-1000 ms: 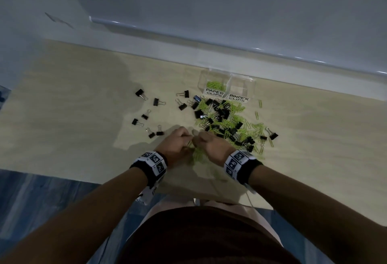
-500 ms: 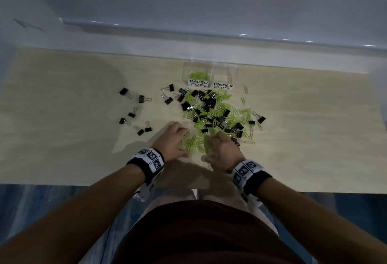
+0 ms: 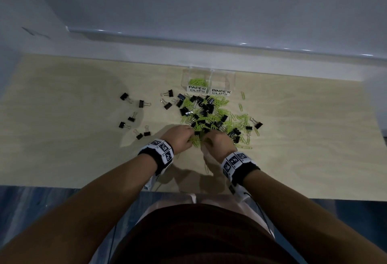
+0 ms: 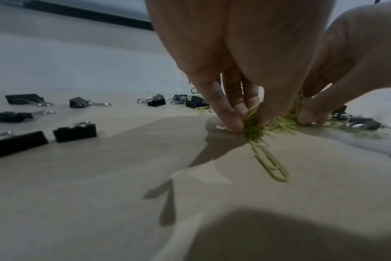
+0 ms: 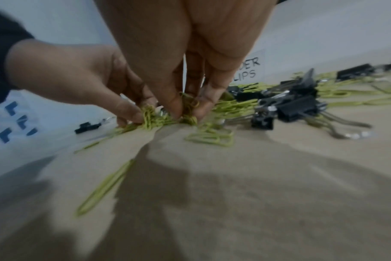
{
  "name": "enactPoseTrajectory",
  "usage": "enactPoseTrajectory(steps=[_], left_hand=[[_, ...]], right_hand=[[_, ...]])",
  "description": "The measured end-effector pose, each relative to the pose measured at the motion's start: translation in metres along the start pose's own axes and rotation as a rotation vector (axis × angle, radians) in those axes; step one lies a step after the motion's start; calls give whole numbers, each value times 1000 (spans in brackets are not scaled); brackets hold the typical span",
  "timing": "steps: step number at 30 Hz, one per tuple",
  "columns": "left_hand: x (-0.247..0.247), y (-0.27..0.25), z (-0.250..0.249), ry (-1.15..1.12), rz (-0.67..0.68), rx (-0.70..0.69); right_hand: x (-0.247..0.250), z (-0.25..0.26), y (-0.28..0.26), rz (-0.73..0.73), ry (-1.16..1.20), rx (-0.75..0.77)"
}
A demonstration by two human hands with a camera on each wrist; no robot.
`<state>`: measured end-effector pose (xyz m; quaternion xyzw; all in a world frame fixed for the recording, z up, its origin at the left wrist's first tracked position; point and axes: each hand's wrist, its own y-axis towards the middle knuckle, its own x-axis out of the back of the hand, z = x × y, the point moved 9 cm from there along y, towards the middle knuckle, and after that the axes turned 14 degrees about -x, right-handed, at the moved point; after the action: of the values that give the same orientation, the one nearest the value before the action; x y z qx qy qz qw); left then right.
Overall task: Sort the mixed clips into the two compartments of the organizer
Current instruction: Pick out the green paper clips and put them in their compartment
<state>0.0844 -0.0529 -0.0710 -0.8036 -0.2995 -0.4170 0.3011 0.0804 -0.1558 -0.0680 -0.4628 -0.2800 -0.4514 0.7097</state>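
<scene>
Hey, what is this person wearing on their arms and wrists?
Both forearms are bare, with no sleeves. The left wrist band and the right wrist band are black with white panels of square black-and-white code markers. Thin dark cables hang below them.

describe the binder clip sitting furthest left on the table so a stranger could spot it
Start at the clear organizer by the wall, then look well left of the mixed pile. Of the loose black clips there, the binder clip lies farthest back and farthest left.
</scene>
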Motion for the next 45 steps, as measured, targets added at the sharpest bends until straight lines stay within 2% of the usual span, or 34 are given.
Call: enactPoseTrajectory(steps=[3, 7, 10, 14, 18, 24, 26, 29, 30, 31, 34, 36, 39, 45], left_hand=[[4, 2, 4, -7, 46, 15], [22, 5, 20, -208, 48, 81], [59, 16, 31, -334, -76, 120], [119, 44, 51, -400, -334, 199], [157, 77, 74, -390, -508, 309], [159, 105, 96, -372, -491, 407], [155, 101, 93, -336, -481, 383], [152, 76, 67, -245, -547, 240], [143, 67, 55, -236, -521, 182], [126, 61, 44, -234, -434, 123], [59, 41, 13, -184, -35, -44], [27, 31, 3, -115, 128, -113], [11, 29, -3, -55, 151, -163], [3, 28, -5, 143, 169, -221]], right_hand=[[13, -23, 5, 17, 152, -150], [37, -43, 13, 62, 353, -274], [66, -43, 33, 58, 471, -325], [109, -16, 80, 11, 558, -289], [139, 18, 128, -88, 520, -275], [140, 42, 173, -125, 378, -333], [136, 46, 170, -101, 299, -302], [137, 47, 144, -161, 200, -147], [131, 45, 132, -174, 166, -79], [121, 42, 119, -156, 123, -18], [70, 21, 83, 63, -7, 47], [42, 13, 63, 169, -124, 98], [20, 9, 50, 194, -220, 157], [13, 7, 47, 85, -306, 149]])
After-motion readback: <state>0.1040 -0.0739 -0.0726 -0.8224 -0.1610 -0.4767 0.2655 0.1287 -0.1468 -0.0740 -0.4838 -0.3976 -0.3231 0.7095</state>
